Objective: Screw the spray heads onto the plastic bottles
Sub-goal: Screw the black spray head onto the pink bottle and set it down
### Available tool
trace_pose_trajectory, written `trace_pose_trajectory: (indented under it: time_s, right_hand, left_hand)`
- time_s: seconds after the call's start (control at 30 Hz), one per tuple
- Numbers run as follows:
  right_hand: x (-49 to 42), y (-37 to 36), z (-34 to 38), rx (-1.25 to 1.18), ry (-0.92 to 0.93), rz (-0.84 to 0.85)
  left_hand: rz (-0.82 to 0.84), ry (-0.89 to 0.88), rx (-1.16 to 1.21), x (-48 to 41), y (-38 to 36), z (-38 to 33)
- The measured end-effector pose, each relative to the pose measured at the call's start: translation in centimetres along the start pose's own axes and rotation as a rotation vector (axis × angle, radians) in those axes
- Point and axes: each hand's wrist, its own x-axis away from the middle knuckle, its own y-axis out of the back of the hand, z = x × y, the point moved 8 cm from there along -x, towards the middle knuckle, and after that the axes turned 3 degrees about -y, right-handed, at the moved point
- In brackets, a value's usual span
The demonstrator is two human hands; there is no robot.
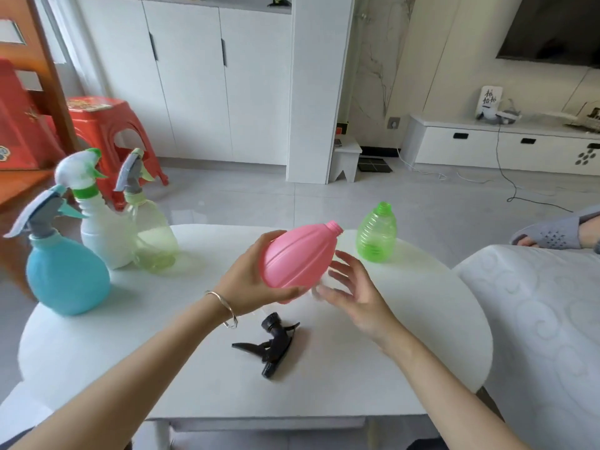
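Note:
My left hand (251, 277) holds a pink plastic bottle (297, 256) above the white table (422, 336), tilted with its open neck pointing up and right. My right hand (349, 287) hovers just right of the bottle with fingers spread, and something whitish and blurred shows by its fingertips. A black spray head (271, 344) lies on the table below the hands. A green bottle (377, 233) without a head stands upright at the far edge. Three bottles with spray heads stand at the left: blue (66, 271), white (100, 228) and pale green (152, 228).
A red stool (107, 125) and a red box stand on the floor beyond the table's left side. A white patterned cushion (535, 319) lies to the right, with a person's slippered foot (558, 232) behind it. White cabinets line the far wall.

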Motion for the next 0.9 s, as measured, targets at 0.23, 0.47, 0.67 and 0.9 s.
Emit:
trace_pose_trajectory:
  time_s: [0.23, 0.47, 0.67, 0.9]
  right_hand:
    - [1.1, -5.7, -3.4, 0.404, -0.017, 0.261]
    - [1.9, -9.0, -3.7, 0.591, 0.064, 0.388]
    - [1.9, -10.6, -2.9, 0.814, 0.156, 0.384]
    - [0.8, -9.0, -0.7, 0.312, 0.018, 0.311]
  left_hand:
    - [-0.045, 0.107, -0.025, 5.7, 5.7, 5.3]
    - [-0.149, 0.077, 0.01, 7.0, 7.9, 5.0]
    - [-0.194, 0.088, 0.029, 7.3, 8.9, 4.8]
    - [-0.378, 0.175, 0.067, 8.1, 12.2, 5.7]
